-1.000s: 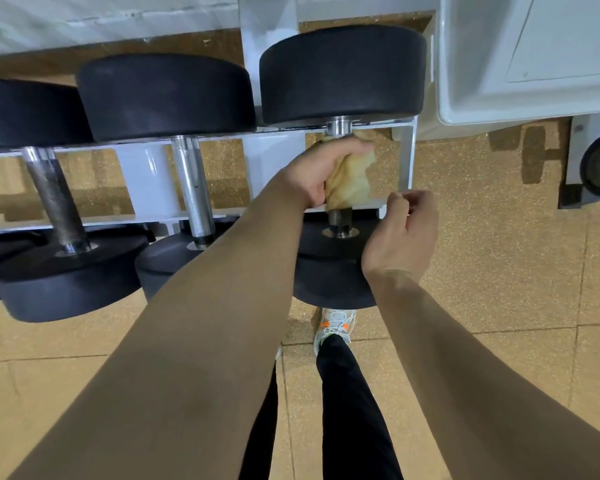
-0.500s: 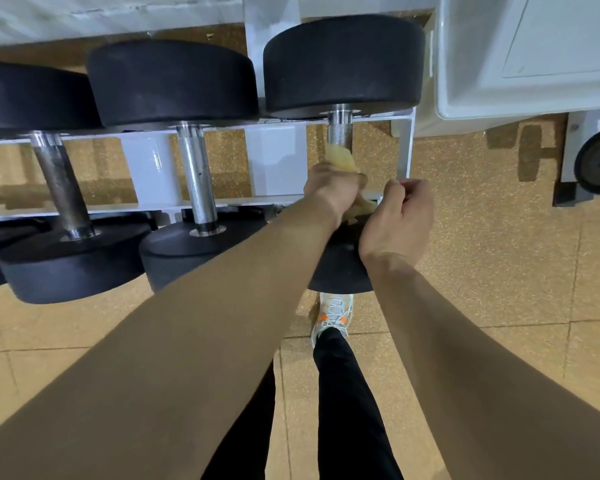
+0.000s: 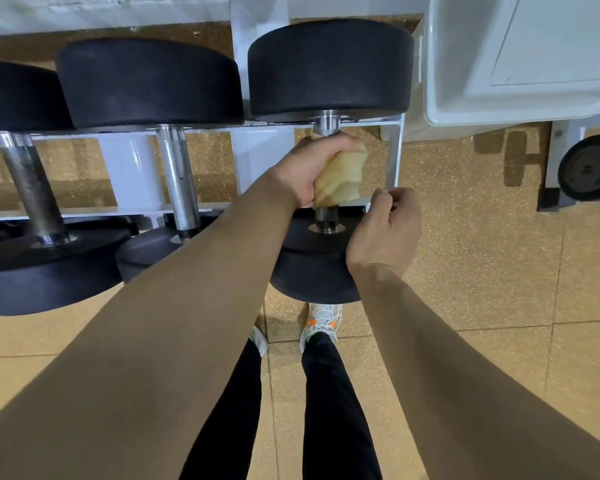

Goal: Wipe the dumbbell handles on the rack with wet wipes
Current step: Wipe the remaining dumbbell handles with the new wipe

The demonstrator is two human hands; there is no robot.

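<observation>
Three black dumbbells lie across a white rack (image 3: 132,168). On the rightmost dumbbell (image 3: 329,67), my left hand (image 3: 302,174) grips a yellowish wet wipe (image 3: 340,178) wrapped round the steel handle. Bare handle shows above the wipe (image 3: 326,124) and below it, by the near head. My right hand (image 3: 385,230) sits with curled fingers at the right end of the rack's front rail, and I see nothing in it. The middle handle (image 3: 179,181) and the darker left handle (image 3: 32,188) are uncovered.
A white cabinet-like unit (image 3: 516,57) stands just right of the rack, with a black wheel (image 3: 589,171) below it. My shoes (image 3: 321,320) are on the tan speckled floor under the right dumbbell's near head.
My left hand slid the wipe down to the handle's near end half a second ago and has moved back up toward the far head. My right hand stayed by the rail.
</observation>
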